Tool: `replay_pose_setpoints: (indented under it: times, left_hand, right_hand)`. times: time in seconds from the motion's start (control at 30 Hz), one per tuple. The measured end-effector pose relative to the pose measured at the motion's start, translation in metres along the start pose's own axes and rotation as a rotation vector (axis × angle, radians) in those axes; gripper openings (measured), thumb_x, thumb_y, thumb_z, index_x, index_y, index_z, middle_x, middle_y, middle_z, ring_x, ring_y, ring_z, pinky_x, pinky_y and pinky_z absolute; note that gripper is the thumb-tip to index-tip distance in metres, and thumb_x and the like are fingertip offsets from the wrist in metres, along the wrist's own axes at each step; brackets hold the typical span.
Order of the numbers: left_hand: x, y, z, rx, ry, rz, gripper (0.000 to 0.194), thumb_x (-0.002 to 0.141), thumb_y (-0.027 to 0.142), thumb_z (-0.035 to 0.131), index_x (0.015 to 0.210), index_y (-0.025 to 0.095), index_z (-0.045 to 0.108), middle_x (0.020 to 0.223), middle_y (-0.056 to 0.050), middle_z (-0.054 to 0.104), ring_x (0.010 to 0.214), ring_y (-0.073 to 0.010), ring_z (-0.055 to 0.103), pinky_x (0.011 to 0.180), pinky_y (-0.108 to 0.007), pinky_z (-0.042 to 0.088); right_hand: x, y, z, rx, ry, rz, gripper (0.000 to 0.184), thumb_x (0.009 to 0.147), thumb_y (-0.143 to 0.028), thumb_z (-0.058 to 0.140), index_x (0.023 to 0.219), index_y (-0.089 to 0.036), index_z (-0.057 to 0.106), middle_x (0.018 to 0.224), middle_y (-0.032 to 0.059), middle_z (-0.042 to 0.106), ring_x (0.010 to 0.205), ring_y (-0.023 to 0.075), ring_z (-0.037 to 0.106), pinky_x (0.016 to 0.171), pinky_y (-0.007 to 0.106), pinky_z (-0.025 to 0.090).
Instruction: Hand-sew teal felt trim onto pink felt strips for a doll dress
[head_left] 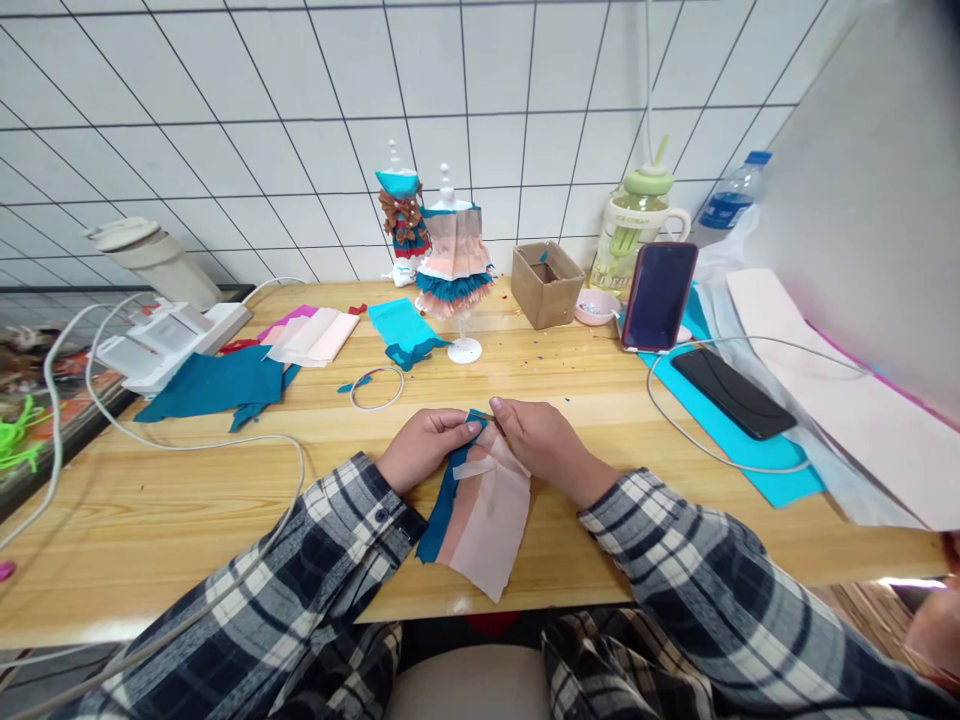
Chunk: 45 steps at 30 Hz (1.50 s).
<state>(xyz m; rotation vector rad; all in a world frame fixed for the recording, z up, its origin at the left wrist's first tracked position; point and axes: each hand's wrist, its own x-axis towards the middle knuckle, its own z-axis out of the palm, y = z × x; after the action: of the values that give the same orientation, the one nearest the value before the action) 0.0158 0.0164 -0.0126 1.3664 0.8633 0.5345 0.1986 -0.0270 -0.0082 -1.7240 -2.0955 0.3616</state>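
Observation:
Layered crepe paper [491, 515], with teal, salmon and pale pink strips, hangs between my hands near the table's front edge. At its upper left corner, my left hand [427, 445] pinches the teal end between thumb and fingers. My right hand [551, 445] is closed on the upper right edge, thumb raised, with its fingertips partly hidden behind the paper. A short pale strip [474, 468] lies across the front of the sheet. Beyond my hands stands a small white dress form [454, 240] wearing a frilled paper dress in peach, white and teal.
A second dressed form [405, 225] stands behind. Teal paper [217, 388], a power strip [172, 345] and cables lie left; a ring of tape [377, 369] is nearer. Rightward are a cardboard box [546, 290], a propped phone [660, 297], a flat black phone [731, 392] and a jug [634, 230].

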Motion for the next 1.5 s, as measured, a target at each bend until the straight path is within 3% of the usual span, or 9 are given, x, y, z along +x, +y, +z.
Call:
replay_pose_setpoints:
  times: [0.27,1.5]
  left_hand:
    - [0.0006,0.0001,-0.0003,0.012,0.023,0.022,0.043,0.073,0.054,0.074,0.090,0.015,0.077,0.085,-0.006,0.075,0.080,-0.0202,0.065,0.078,-0.031,0.049]
    - [0.0011,-0.0018,-0.0010,-0.048,0.015,0.014,0.038,0.074,0.050,0.075,0.090,0.015,0.076,0.083,-0.005,0.074,0.077,-0.0176,0.064,0.076,-0.029,0.048]
  right_hand:
    - [0.0001,0.0000,-0.0003,-0.011,-0.017,-0.013,0.050,0.105,-0.036,0.023,0.079,-0.018,0.062,0.075,0.0049,0.068,0.068,0.0149,0.058,0.061,0.027,0.029]
    - [0.0009,-0.0025,-0.0038,-0.103,-0.054,0.015,0.050,0.105,-0.034,0.022,0.080,-0.018,0.063,0.077,0.0047,0.070,0.070,0.0162,0.060,0.061,0.029,0.029]
